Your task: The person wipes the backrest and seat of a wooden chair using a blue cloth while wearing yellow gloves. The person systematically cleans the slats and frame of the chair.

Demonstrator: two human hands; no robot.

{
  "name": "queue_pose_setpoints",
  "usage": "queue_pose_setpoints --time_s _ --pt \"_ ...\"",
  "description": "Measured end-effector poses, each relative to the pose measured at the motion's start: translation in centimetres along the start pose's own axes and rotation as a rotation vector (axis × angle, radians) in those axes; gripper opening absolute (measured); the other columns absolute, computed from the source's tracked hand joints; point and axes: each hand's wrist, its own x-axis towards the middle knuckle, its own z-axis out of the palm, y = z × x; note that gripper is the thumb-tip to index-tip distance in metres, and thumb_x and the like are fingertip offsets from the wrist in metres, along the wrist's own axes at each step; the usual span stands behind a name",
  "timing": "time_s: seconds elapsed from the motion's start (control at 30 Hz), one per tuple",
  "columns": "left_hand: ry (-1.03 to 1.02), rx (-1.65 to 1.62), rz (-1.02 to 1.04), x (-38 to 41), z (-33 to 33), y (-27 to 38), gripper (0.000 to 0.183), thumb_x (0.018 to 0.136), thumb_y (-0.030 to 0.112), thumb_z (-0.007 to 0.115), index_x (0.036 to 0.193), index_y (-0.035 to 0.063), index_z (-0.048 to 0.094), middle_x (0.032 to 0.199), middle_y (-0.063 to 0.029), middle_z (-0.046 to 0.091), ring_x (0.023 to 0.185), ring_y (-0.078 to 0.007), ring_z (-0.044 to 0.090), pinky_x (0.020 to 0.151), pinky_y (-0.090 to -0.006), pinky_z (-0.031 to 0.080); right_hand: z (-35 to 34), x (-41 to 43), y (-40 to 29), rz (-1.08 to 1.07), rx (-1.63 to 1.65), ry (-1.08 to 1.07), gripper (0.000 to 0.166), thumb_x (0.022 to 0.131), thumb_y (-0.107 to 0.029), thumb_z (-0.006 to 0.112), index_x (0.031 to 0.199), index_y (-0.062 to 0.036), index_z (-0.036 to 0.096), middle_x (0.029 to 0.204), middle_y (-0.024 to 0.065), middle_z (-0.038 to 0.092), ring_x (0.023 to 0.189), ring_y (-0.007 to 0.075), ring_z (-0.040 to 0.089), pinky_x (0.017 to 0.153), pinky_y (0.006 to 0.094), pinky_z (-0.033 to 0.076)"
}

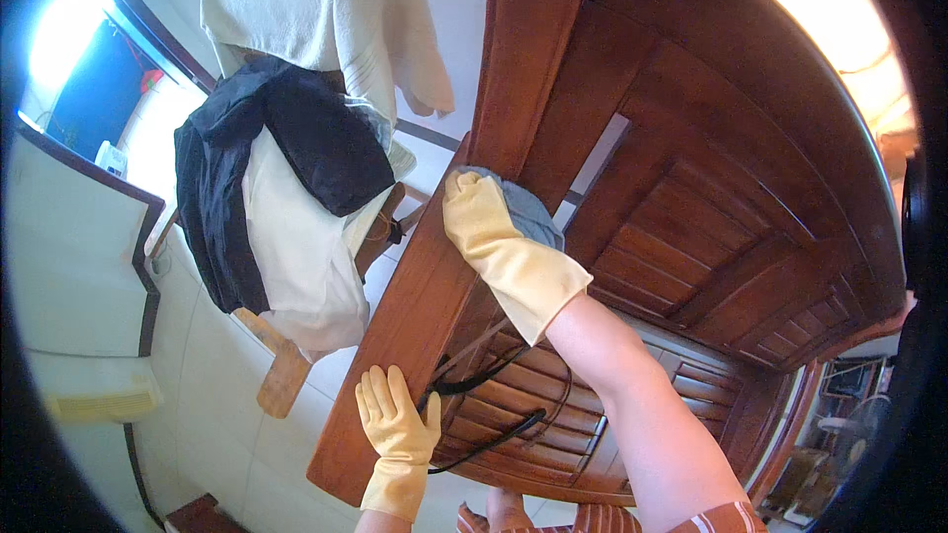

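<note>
Both my hands wear pale yellow rubber gloves. My left hand (396, 414) lies flat near the front end of the wide armrest (404, 311) of a dark reddish-brown wooden bench, thumb apart from the fingers. Farther back, my right hand (481, 218) bends over a grey-blue cloth (529, 207) and presses it where the armrest meets the panelled backrest (666, 155). The glove hides part of the cloth. Below and between my arms is the slatted seat (518, 422), crossed by a black strap or cord (507, 437).
Beside the armrest, black and white clothes (311, 163) are heaped over a piece of wooden furniture (285, 370). A cream towel (296, 0) hangs behind them. The floor is pale tile (215, 400). At the far right stands an electric fan (852, 437).
</note>
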Motion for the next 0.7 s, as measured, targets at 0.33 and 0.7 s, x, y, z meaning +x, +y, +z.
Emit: queue_pose_setpoints --time_s 0.33,0.7 --pt "0.045 0.022 0.023 0.0 0.2 0.1 0.082 0.077 0.030 0.080 0.142 -0.0085 0.047 0.147 -0.0330 0.045 0.136 -0.0512 0.044 0.118 -0.0599 0.034 -17.0 -4.3 4.6 0.261 0.028 -0.708 0.020 0.090 -0.015 0.064 0.101 -0.0085 0.079 0.114 0.0163 0.073 0.115 0.0369 0.067 0.094 0.0466 0.057" --pt "0.026 0.065 0.029 -0.4 0.9 0.4 0.079 0.083 0.023 0.077 0.146 -0.0086 0.042 0.153 -0.0330 0.041 0.142 -0.0512 0.039 0.121 -0.0591 0.031 -35.0 -5.2 16.7 -0.285 -0.110 0.584 0.064 0.071 0.002 0.071 0.134 -0.0017 0.059 0.127 0.0207 0.063 0.119 0.0364 0.063 0.108 0.0495 0.047"
